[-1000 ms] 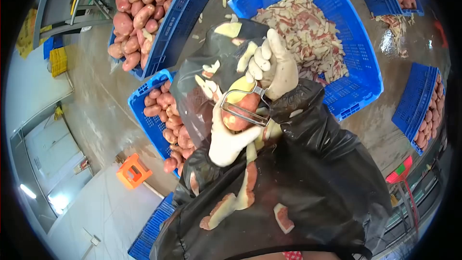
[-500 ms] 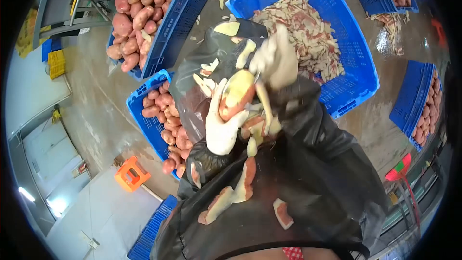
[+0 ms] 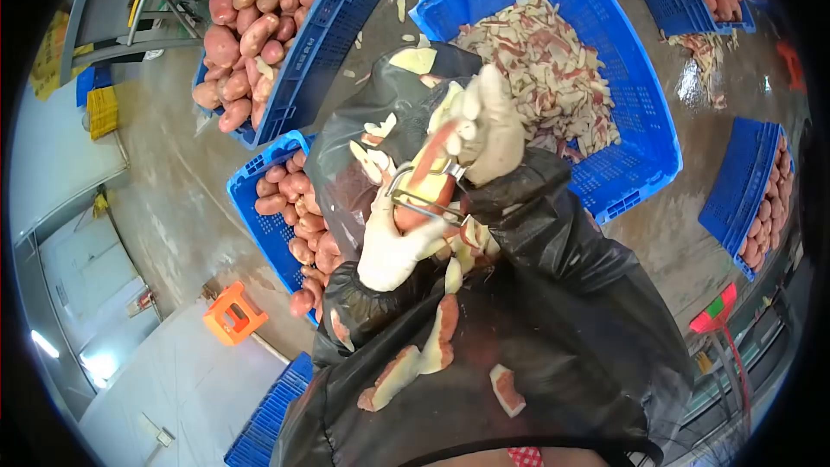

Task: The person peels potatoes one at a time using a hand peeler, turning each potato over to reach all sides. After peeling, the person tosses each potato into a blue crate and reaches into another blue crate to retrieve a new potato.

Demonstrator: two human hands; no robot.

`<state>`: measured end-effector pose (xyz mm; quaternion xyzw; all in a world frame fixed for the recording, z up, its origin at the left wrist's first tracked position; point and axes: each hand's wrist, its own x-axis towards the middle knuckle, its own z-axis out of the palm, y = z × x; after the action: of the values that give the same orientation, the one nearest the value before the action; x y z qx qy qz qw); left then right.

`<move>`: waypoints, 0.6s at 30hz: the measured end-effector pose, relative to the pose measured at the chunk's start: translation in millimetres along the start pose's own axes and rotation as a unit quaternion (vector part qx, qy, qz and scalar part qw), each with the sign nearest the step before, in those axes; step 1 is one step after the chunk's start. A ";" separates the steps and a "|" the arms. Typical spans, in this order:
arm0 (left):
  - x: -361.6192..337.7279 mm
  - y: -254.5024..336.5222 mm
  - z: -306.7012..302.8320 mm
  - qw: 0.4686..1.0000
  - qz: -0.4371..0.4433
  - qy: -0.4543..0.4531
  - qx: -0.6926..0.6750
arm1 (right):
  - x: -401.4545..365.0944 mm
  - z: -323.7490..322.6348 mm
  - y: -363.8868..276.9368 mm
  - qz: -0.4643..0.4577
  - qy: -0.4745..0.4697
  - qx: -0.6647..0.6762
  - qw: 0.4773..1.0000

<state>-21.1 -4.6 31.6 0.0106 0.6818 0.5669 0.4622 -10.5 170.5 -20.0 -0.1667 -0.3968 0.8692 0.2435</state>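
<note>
Peeler (image 3: 454,170) back across potato (image 3: 424,191), left fingers (image 3: 380,207) cupping it

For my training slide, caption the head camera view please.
The left hand holds a partly peeled potato while the right hand holds a peeler across it.

A peeler (image 3: 426,206) seemingly crosses the potato (image 3: 435,191), left of the peelings crate (image 3: 638,95).

Blue crates (image 3: 647,95) and peelings (image 3: 401,9) lie on the wet floor (image 3: 173,182).
</note>
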 end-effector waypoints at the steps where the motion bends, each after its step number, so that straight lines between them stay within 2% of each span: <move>1: -0.6 5.0 0.1 0.987 0.012 -0.019 0.156 | -1.1 -1.3 7.0 0.171 0.003 0.281 0.944; 2: 4.2 -2.0 3.8 0.985 0.095 0.020 0.143 | 4.3 -2.5 11.0 0.182 0.006 0.282 0.942; 3: 9.3 -2.5 3.6 0.985 0.091 0.018 0.145 | 7.5 -3.5 11.3 0.182 0.010 0.284 0.941; 5: 18.1 2.7 4.9 0.950 0.166 0.010 0.264 | 11.8 -3.1 6.8 0.169 -0.017 0.166 0.971; 6: 20.5 3.8 6.3 0.946 0.174 0.026 0.272 | 25.5 -14.0 13.6 0.190 0.051 0.200 0.960; 8: 20.4 4.9 3.8 0.955 0.169 0.030 0.241 | 55.0 -46.4 17.5 0.139 0.130 0.248 0.950; 9: 19.9 6.1 3.7 0.964 0.158 0.030 0.210 | 65.4 -35.6 0.8 0.116 0.188 0.257 0.941; 10: 15.2 11.7 9.4 0.980 0.144 0.014 0.136 | 46.7 -24.5 -15.9 0.142 0.172 0.275 0.935; 11: 19.1 2.2 7.0 0.977 0.171 -0.009 0.125 | 31.8 -29.3 4.0 -0.031 0.119 -0.076 0.989; 12: 18.0 6.2 13.6 0.991 0.121 -0.020 0.046 | 17.6 -9.8 -1.0 0.045 0.037 0.046 0.997; 13: 13.9 10.2 18.9 0.997 0.064 -0.029 -0.030 | 3.9 7.4 -5.6 0.120 -0.040 0.173 0.977; 14: 16.2 9.0 17.9 0.999 0.044 -0.008 0.008 | 21.4 -21.9 20.8 0.092 0.063 -0.012 0.994; 15: 22.9 -3.3 7.2 0.997 0.039 -0.009 -0.071 | 56.9 -54.5 24.4 0.111 0.171 0.210 0.956; 17: 23.9 -4.2 5.9 0.990 0.104 -0.029 -0.095 | 37.7 -42.2 8.1 0.082 0.013 0.288 0.954; 18: 25.3 -3.4 9.9 0.981 0.120 -0.050 -0.144 | 17.2 -13.4 -5.9 0.171 0.041 0.197 0.964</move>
<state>-27.5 15.3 14.0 0.0536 0.5631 0.7092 0.4208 -16.5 191.6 -25.5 -0.2162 -0.1724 0.9515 0.1351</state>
